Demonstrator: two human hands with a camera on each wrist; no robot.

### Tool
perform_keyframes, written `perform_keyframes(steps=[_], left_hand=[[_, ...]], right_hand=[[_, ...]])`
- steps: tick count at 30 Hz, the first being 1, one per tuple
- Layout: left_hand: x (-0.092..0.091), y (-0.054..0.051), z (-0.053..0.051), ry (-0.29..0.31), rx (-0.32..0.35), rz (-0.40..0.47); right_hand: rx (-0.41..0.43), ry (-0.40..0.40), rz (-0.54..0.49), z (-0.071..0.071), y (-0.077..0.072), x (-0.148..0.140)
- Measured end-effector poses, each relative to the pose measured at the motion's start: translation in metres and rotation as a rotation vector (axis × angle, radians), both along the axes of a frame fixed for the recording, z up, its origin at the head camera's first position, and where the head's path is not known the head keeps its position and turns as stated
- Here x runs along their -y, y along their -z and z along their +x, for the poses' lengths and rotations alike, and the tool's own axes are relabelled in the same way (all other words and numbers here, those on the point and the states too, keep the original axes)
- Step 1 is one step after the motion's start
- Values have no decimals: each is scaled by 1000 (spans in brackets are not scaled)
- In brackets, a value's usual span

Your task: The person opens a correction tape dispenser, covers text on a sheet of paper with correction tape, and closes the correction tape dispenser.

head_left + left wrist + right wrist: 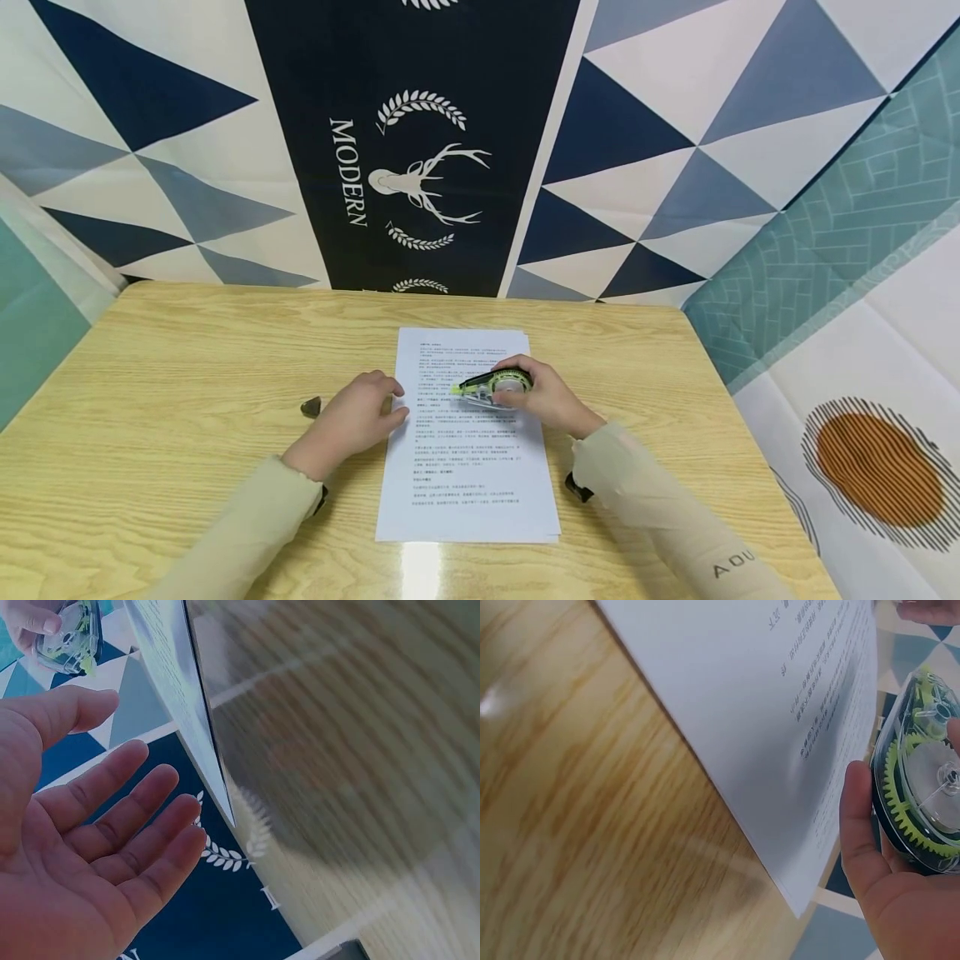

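Clearly, you have the correction tape in your right hand, fingers and thumb pinched round its clear, green-geared body, its green tip pointing left over the upper-middle lines of the printed sheets. Your left hand grasps nothing; its fingers are relaxed and spread slightly, the tips beside the left edge of the pages, though you can't tell from these views whether they touch the paper. As for progress, picking up the tape is done and the pages lie flat on the wooden table, so you look to be at or near the start of covering some print. No finished white strip can be made out among the lines, and whether the tip meets the page is unclear; laying the tape and putting the dispenser down seem left to do.
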State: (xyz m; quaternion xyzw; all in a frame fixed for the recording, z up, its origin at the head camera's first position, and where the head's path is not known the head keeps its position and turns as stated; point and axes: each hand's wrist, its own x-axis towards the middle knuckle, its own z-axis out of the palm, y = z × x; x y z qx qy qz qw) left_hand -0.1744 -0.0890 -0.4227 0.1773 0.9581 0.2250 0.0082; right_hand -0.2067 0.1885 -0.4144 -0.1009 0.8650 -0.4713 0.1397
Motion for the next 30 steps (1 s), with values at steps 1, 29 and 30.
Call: perform_keyframes(steps=[1, 29, 30], left_hand=[[-1, 0, 0, -3, 3, -2], [-16, 5, 1, 27, -16, -61], [-17, 5, 1, 25, -12, -64]], right_hand=[[-6, -3, 1, 0, 0, 0], [-28, -36, 45, -3, 7, 13], [-31, -40, 43, -3, 6, 13]])
